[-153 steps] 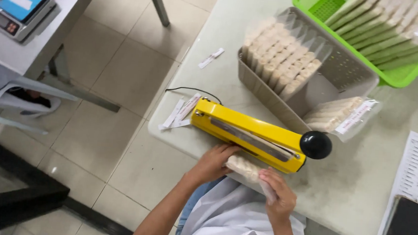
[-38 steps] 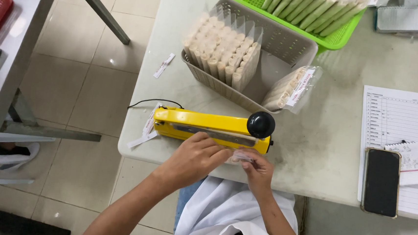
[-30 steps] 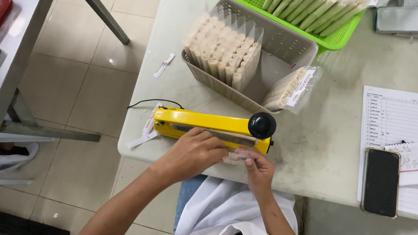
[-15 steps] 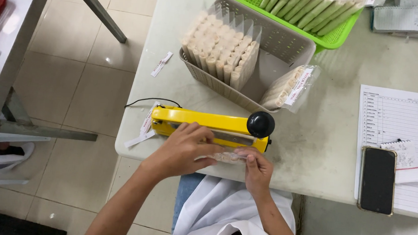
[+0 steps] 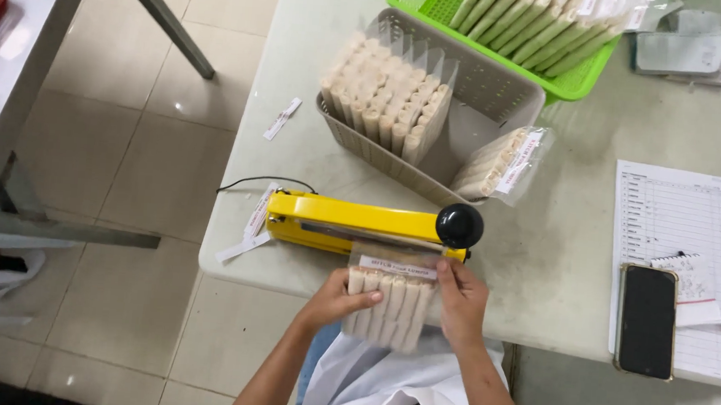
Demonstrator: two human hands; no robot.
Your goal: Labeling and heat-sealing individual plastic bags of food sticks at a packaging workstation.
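A clear bag (image 5: 389, 302) of pale rolls sits just in front of the yellow sealer (image 5: 359, 225), its top edge by the sealer's bar. The left hand (image 5: 338, 298) and right hand (image 5: 461, 298) clasp its two sides. Behind the sealer stands a grey basket (image 5: 490, 97) of rolls, a green basket (image 5: 430, 0) beyond it; a phone (image 5: 646, 320) lies right of the sealer.

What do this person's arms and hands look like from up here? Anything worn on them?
Both forearms are bare from elbow to wrist: no sleeves reach them. The left hand and right hand wear no gloves, and no rings, watch or bracelet show. A white garment covers the body below.
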